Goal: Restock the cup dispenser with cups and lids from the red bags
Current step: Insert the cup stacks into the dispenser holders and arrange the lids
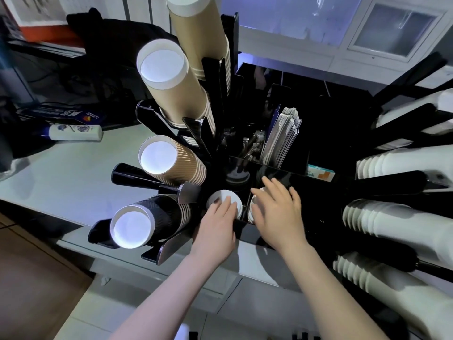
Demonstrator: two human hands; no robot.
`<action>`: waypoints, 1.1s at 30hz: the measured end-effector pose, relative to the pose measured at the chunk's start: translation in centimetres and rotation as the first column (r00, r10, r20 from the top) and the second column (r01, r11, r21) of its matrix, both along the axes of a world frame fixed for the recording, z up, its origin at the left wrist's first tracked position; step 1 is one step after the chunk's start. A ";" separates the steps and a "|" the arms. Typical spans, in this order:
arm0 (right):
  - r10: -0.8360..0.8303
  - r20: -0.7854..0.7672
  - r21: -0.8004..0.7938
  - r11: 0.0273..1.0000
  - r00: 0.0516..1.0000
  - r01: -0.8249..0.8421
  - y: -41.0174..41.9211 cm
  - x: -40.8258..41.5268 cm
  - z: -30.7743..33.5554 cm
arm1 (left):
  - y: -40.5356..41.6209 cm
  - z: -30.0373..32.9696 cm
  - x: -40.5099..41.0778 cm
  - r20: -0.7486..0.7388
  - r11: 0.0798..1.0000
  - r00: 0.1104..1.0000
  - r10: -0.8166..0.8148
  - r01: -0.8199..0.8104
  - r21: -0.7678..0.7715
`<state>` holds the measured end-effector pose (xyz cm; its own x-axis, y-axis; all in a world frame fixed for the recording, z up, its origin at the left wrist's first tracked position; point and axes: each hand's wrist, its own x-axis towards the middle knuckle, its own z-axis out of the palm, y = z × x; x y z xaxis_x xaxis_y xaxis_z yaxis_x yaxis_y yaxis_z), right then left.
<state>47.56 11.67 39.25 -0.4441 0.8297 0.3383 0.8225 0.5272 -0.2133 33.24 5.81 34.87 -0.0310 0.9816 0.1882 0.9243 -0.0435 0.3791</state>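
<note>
A black cup dispenser [326,192] stands on the counter. Brown cup stacks [179,84] and a black cup stack [157,217] stick out of its left side; white cup stacks [397,222] stick out on the right. My left hand [218,224] rests with straight fingers on a stack of white lids [220,196] in a front compartment. My right hand [279,209] lies spread over a second stack of white lids [251,212] in the neighbouring compartment, hiding most of it. No red bag is in view.
Wrapped straws [282,136] and dark cutlery [252,146] fill the middle compartments. A white tube [76,132] and a blue box [63,114] lie on the pale counter [61,173] at left. Dark cloth [103,45] is piled behind.
</note>
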 end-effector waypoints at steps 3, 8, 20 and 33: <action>-0.062 0.003 -0.074 0.995 0.998 0.062 0.5 1.7 0.0 | 0.8 -0.5 0.3 -0.056 0.993 0.998 -0.024 0.017 -0.118; -0.088 0.108 -0.250 0.962 0.990 0.112 0.6 3.1 -1.0 | 2.1 -0.1 0.4 -0.113 0.982 0.993 -0.043 0.021 -0.189; -0.087 0.103 -0.413 0.903 0.991 0.123 1.3 1.7 0.6 | 0.5 -0.5 0.2 -0.051 0.998 0.997 -0.056 0.056 -0.004; -0.199 -0.105 -0.287 0.944 0.974 0.162 0.4 1.1 0.4 | -2.1 -0.8 -0.9 -0.012 0.990 0.995 0.098 -0.099 -0.097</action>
<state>48.62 12.09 39.66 -0.2450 0.9606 0.1310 0.8536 0.2779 -0.4406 32.36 3.72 34.04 -0.1271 0.9876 0.0925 0.9250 0.0844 0.3704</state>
